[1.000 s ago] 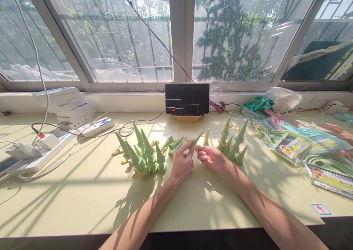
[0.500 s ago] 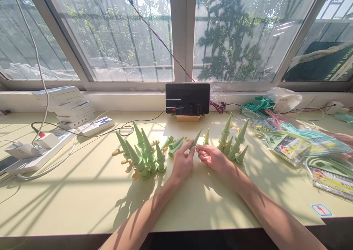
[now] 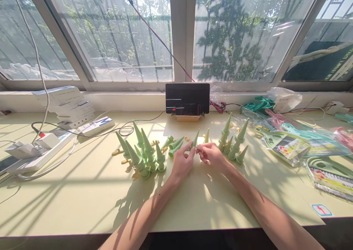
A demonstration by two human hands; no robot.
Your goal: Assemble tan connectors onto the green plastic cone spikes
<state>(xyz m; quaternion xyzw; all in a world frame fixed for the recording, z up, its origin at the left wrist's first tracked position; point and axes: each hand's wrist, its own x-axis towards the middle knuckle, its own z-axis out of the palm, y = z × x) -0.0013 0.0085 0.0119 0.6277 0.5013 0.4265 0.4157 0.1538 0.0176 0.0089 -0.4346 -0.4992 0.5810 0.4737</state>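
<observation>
My left hand (image 3: 183, 162) pinches a green pointed cone (image 3: 195, 137), its tip up and tilted slightly right. Close on its right, my right hand (image 3: 211, 154) has thumb and fingers pressed together at the cone's lower end, around a small yellowish piece, mostly hidden. A cluster of green cones (image 3: 149, 156) with yellow tap-like side pieces stands left of my hands. Two loose green cones (image 3: 175, 147) lie beside my left hand. A small yellow piece (image 3: 187, 139) rests just behind it. Beyond my right hand stand a small cone (image 3: 206, 136) and more stacked cones (image 3: 234, 148).
A black tablet (image 3: 187, 93) with a phone before it leans near the window. White boxes (image 3: 73, 106) and a power strip (image 3: 41, 154) with cables occupy the left. Bagged green, teal and pink items (image 3: 292, 143) spread across the right. The table's front edge lies under my forearms.
The held cone has turned more upright and shifted slightly left. My right hand has rotated a little, its fingers drawing nearer the cone's lower end. My left hand stays nearly in place.
</observation>
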